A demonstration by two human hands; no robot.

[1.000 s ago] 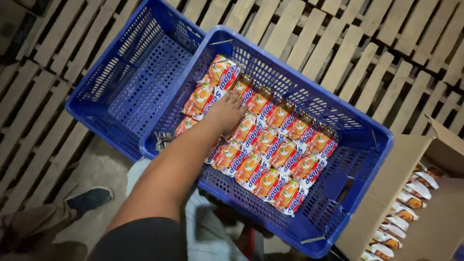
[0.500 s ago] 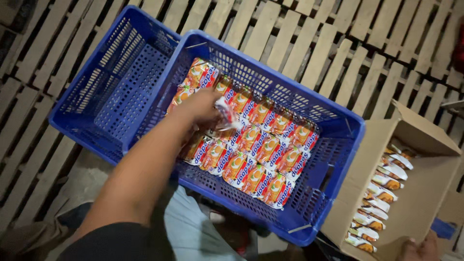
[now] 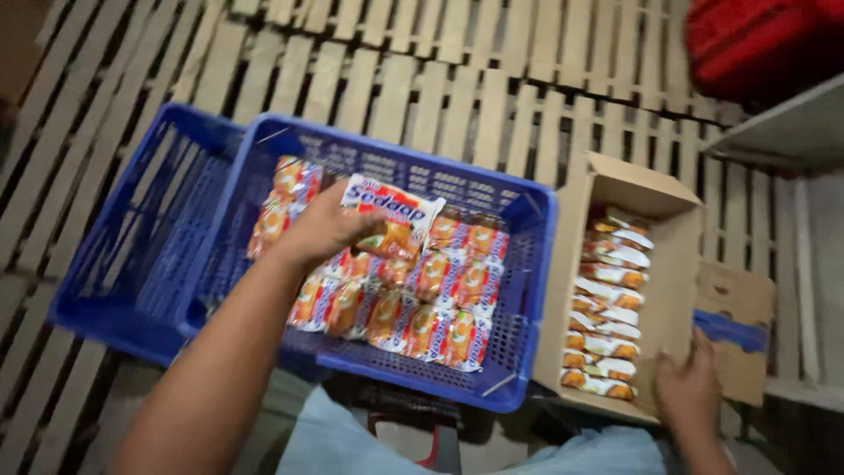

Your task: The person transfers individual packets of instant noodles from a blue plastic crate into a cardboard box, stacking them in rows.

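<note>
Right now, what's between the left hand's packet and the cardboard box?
Head view: rows of orange packets in the blue crate, then the crate's right wall, which stands beside the box. The left hand holds its packet above them.
</note>
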